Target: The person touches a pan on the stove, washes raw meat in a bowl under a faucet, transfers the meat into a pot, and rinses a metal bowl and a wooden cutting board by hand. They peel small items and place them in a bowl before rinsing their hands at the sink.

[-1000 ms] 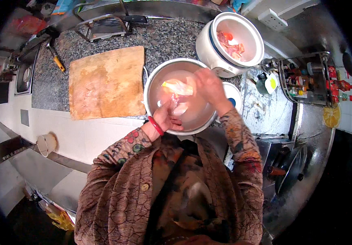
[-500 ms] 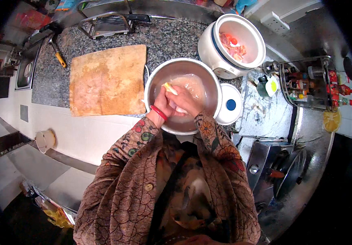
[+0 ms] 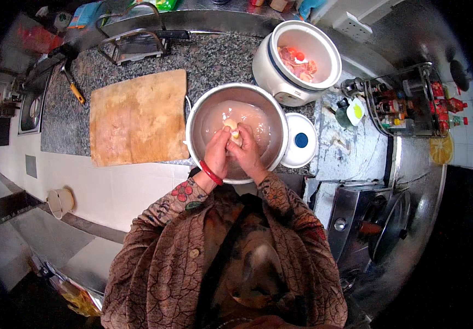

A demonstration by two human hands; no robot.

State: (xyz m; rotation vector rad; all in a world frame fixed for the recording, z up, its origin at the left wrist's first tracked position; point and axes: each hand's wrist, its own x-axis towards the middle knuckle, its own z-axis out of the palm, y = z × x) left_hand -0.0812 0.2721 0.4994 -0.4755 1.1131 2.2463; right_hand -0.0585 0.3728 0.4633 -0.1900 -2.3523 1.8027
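A pale, yellowish piece of raw meat (image 3: 230, 126), perhaps chicken, is pinched between my two hands over a metal basin (image 3: 197, 108) of cloudy pinkish water (image 3: 253, 113). My left hand (image 3: 218, 149), a red bracelet at its wrist, closes on the piece from the left. From the right, the fingers of my right hand (image 3: 245, 150) press on the same piece. Both hands are inside the basin's rim, and part of the meat is hidden by the fingers. Behind it to the right, a white cooking pot (image 3: 268, 70) contains raw meat (image 3: 300, 69) and small red tomatoes (image 3: 300, 56).
Left of the basin lies a wooden cutting board (image 3: 138, 118). A white lid (image 3: 300, 157) with a blue knob rests at the basin's right. Farther right are a bottle rack (image 3: 403, 104) and a stove (image 3: 346, 222). A yellow-handled tool (image 3: 76, 92) lies far left.
My hands have drawn the meat upright and shifted their hold, with the right hand now beside the left instead of across it. The whole view has shifted slightly.
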